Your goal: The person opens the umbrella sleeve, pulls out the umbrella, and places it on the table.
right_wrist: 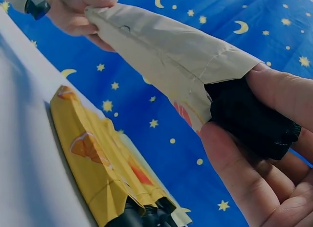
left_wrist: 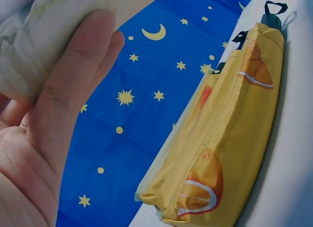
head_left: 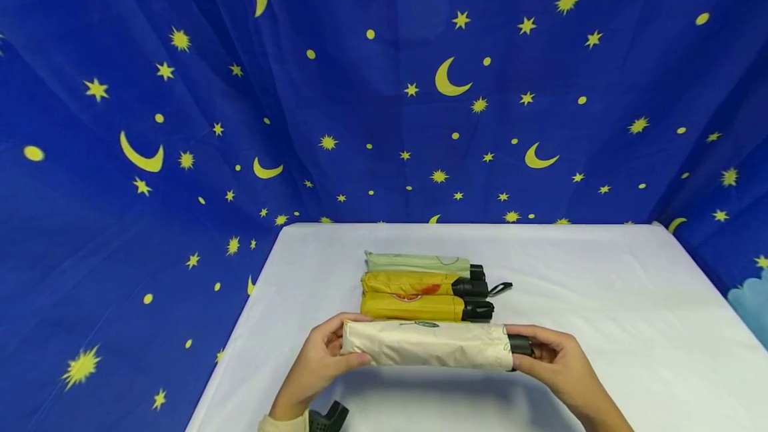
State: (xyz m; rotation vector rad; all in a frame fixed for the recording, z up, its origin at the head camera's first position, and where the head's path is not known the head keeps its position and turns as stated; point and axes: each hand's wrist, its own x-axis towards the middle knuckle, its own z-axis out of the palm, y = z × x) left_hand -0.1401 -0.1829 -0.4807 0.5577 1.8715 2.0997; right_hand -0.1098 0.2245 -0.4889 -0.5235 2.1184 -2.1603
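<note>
Left hand (head_left: 322,360): partly closed, thumb on the near side and fingers behind, gripping the plain end of the cream umbrella (head_left: 426,347).
Right hand (head_left: 555,359): curled round the black handle (head_left: 521,345), thumb and fingers reaching the sleeve's edge.
Pose: forearms come in from either side, hands facing each other at about one height.
Cream umbrella: folded, sleeved, held crosswise above the counter (head_left: 600,299), its shadow below. The two-ended hold appears meant to bear the weight evenly and prevent sagging.
Row beyond: front yellow umbrella (head_left: 387,307), rear yellow umbrella (head_left: 384,282), then green umbrella (head_left: 414,263), lying side by side on the counter. All handles point right, like the held one; alignment looks deliberate.
Strap: a black loop (head_left: 501,289) projects right from the row.
Backdrop (head_left: 372,92): blue cloth with yellow moons and stars, behind the counter.
</note>
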